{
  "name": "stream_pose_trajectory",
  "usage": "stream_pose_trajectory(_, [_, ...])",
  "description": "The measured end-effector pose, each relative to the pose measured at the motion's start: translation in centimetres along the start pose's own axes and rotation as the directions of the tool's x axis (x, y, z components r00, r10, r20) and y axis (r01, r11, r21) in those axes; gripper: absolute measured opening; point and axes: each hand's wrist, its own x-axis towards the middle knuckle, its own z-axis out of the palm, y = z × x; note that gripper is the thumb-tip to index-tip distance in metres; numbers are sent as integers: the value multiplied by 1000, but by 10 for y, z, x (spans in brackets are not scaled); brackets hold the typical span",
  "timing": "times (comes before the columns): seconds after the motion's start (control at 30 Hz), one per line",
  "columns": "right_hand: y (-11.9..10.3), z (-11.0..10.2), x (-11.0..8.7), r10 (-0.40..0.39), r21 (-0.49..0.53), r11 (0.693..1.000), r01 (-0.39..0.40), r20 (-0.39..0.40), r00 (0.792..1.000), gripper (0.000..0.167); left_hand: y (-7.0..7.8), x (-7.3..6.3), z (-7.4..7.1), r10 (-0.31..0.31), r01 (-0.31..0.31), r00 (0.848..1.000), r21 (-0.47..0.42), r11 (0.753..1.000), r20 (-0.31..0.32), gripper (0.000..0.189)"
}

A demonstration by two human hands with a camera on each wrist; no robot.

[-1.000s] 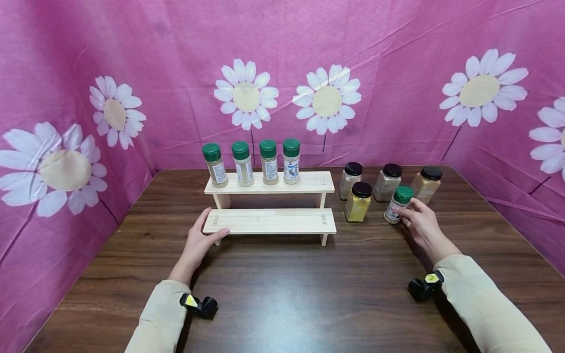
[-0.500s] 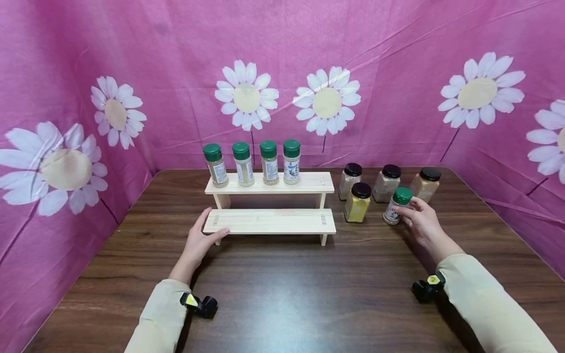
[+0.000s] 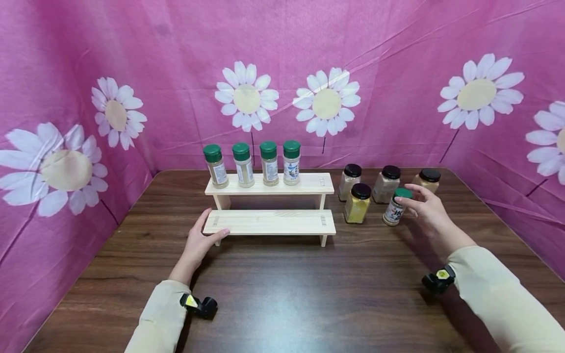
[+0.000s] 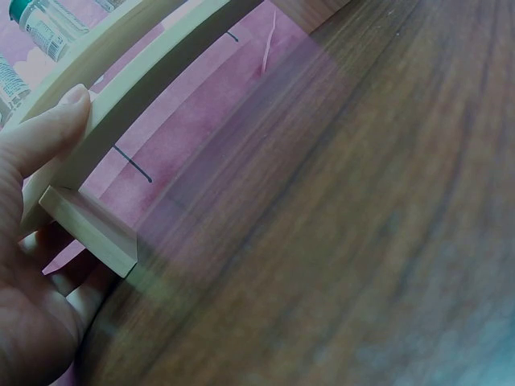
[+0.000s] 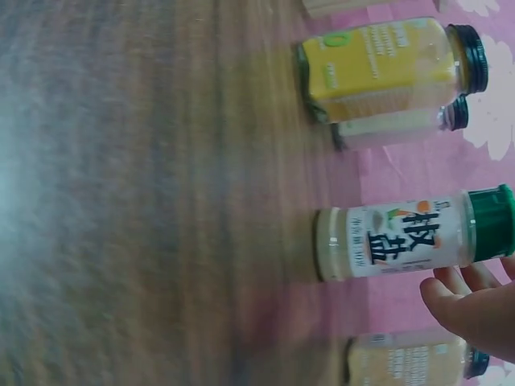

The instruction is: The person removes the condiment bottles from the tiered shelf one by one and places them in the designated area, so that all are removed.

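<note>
My left hand (image 3: 199, 240) holds the left end of a two-tier wooden spice rack (image 3: 269, 223), thumb over the lower shelf. In the left wrist view the other fingers (image 4: 68, 273) wrap behind its leg. Beside the right hand (image 3: 430, 211) a green-capped spice shaker (image 3: 393, 212) stands upright on the table. That hand's thumb and fingers are spread around the cap; in the right wrist view the thumb (image 5: 442, 301) lies apart from the labelled body (image 5: 402, 239). Several green-capped shakers (image 3: 270, 169) line the upper shelf.
Black-lidded jars stand near the shaker: a yellow one (image 3: 358, 208) in front, a pale one (image 3: 349, 184), a greyish one (image 3: 386, 185) and a tan one (image 3: 427, 180) behind. A pink flowered cloth (image 3: 282, 49) borders the brown table (image 3: 282, 294) at the back and sides.
My right hand has loosened from the shaker and shifted slightly right and up toward its cap. The shaker has turned, showing large dark lettering. My left hand stays on the rack.
</note>
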Motion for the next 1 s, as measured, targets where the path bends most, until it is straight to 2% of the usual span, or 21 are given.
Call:
stream_pose_trajectory(0.1, [1, -8, 9, 0, -56, 998, 0, 5, 1000, 46, -1, 0, 0, -1, 1, 1000, 2, 1000, -1, 80])
stream_pose_trajectory(0.17, [-7, -3, 7, -11, -93, 996, 13, 19, 1000, 44, -1, 0, 0, 0, 0, 1000, 2, 1000, 1, 80])
stream_pose_trajectory(0.3, [-36, 16, -6, -32, -60, 997, 38, 88, 996, 36, -1, 0, 0, 1, -1, 1000, -1, 1000, 1, 80])
stream_pose_trajectory(0.4, [-51, 27, -12, -16, -56, 998, 20, 79, 997, 31, -1, 0, 0, 3, -3, 1000, 0, 1000, 2, 80])
stream_pose_trajectory(0.53, [-62, 34, -12, 3, -75, 997, 2, 73, 997, 31, -1, 0, 0, 4, -4, 1000, 3, 1000, 9, 81])
stream_pose_trajectory(0.67, [-68, 36, -7, -13, -56, 998, 18, 87, 996, 32, -1, 0, 0, 0, 0, 1000, 4, 1000, 7, 81])
stream_pose_trajectory(0.77, [-62, 27, 6, -35, -47, 998, 41, 113, 993, 36, -1, 0, 0, 0, 0, 1000, 5, 1000, 1, 80])
stream_pose_trajectory(0.9, [-34, -9, 49, -71, 0, 997, 73, 191, 979, 47, -1, 0, 0, 4, -4, 1000, 6, 1000, 1, 80])
stream_pose_trajectory(1.0, [-24, -21, 69, -77, -2, 997, 79, 214, 974, 50, 0, 0, 0, 4, -4, 1000, 6, 1000, 5, 80])
